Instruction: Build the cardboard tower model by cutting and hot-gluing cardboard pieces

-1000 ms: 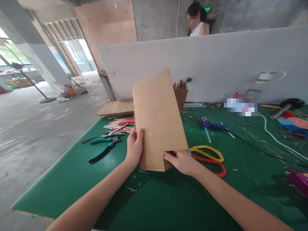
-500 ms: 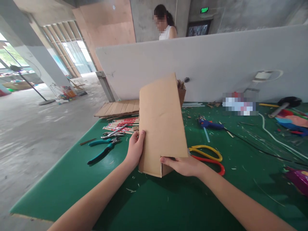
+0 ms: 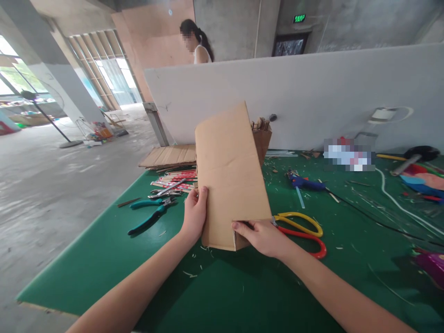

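Observation:
A folded piece of brown cardboard (image 3: 231,171) stands tilted above the green tabletop, held between both hands. My left hand (image 3: 194,213) grips its left edge, with the thumb on the front face and the other fingers mostly hidden. At the lower right corner, my right hand (image 3: 260,236) pinches the cut, folded flap, its thumb on the edge. Scissors with one yellow and one red handle (image 3: 305,226) lie just right of my right hand. Teal-handled pliers (image 3: 149,215) rest left of my left hand.
Behind the cardboard stand a small cardboard box with sticks (image 3: 262,138) and a white partition (image 3: 294,97). Flat cardboard sheets (image 3: 168,156) and red-and-white wrapped sticks (image 3: 176,179) lie at the back left. A blue glue gun (image 3: 308,182) trails its cord rightward. Beyond the partition is a person (image 3: 201,46).
The cardboard tilts slightly more to the left at its top, still in both hands. The view has shifted a little, and the person behind the partition has moved left.

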The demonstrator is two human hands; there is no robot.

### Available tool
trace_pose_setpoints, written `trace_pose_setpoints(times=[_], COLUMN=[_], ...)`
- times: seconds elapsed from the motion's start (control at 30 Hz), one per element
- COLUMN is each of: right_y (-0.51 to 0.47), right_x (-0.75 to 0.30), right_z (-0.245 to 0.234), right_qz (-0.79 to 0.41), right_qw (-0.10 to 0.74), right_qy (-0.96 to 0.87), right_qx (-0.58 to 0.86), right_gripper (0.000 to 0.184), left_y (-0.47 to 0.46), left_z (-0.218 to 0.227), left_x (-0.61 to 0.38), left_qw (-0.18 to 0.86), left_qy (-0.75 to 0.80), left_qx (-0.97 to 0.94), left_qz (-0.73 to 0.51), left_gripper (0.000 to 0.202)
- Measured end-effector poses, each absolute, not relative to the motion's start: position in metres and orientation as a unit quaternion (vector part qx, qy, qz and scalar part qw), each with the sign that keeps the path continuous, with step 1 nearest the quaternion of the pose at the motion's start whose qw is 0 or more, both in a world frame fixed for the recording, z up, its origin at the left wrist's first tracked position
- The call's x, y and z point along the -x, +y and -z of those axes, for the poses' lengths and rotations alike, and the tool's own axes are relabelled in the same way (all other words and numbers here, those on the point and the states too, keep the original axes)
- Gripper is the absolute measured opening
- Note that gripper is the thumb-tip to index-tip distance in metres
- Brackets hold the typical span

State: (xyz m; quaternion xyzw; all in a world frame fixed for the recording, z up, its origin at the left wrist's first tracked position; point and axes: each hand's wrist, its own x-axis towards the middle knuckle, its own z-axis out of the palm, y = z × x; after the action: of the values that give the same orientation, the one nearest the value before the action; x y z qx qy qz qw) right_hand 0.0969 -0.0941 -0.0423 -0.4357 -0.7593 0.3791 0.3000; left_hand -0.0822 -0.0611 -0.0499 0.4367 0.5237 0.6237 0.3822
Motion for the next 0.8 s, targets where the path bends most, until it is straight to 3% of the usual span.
trace_pose_setpoints(times=[0.47,0.8], right_y=[-0.075,-0.064], right_x=[-0.106,-0.133], right_z=[0.043,0.025], right_qz=[-0.375,-0.308], right_qw=[0.296,0.428], right_qy=[-0.773,-0.695], right_qx=[0.417,0.489], right_gripper=[0.028,0.027], left_y=[-0.047,-0.019], left_z=[0.051,0.057], left_x=[0.095,0.13], left_qw=[0.346,0.322], left_qy=[0.527,0.581], left_qx=[-0.381,-0.332], left_qz=[-0.677,-0.67], left_gripper=[0.038,0.026])
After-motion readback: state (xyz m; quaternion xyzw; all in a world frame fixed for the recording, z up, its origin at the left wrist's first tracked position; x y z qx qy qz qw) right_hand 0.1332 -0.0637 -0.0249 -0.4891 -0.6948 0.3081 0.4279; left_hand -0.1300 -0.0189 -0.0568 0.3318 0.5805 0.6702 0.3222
